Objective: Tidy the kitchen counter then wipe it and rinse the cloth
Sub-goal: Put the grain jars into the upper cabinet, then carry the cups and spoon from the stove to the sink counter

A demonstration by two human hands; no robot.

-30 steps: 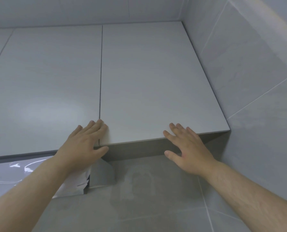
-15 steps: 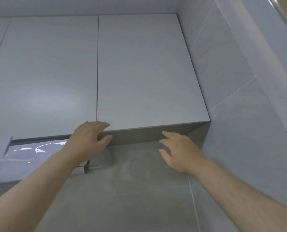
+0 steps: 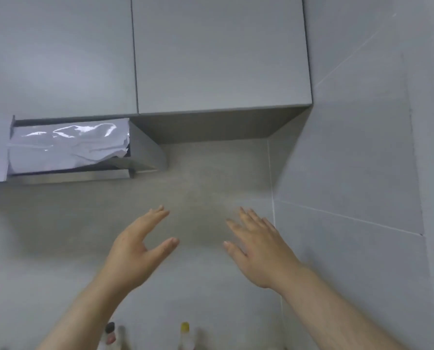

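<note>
Left hand [image 3: 135,251]: raised, fingers [image 3: 157,213] straight and close together, thumb spread to the side, holding nothing. Right hand [image 3: 259,246]: raised, fingers [image 3: 251,219] straight and slightly fanned, thumb out, holding nothing. The two hands are apart, palms toward the grey tiled back wall [image 3: 198,178]; whether the fingertips touch it cannot be told. Well above both sets of fingertips is the underside of the wall cabinet, with the right door [image 3: 221,54] and the left door [image 3: 59,54] closed. Above and to the left of the left fingers is a metal unit [image 3: 145,152] covered in glossy plastic film [image 3: 66,145]. To the right of the right fingers stands the side wall [image 3: 350,147]. Well below the fingers, between the forearms at the lower edge, are a dark-capped bottle [image 3: 109,328] and a yellow-capped bottle [image 3: 185,327], both blurred. The position of the counter and the cloth cannot be told.
</note>
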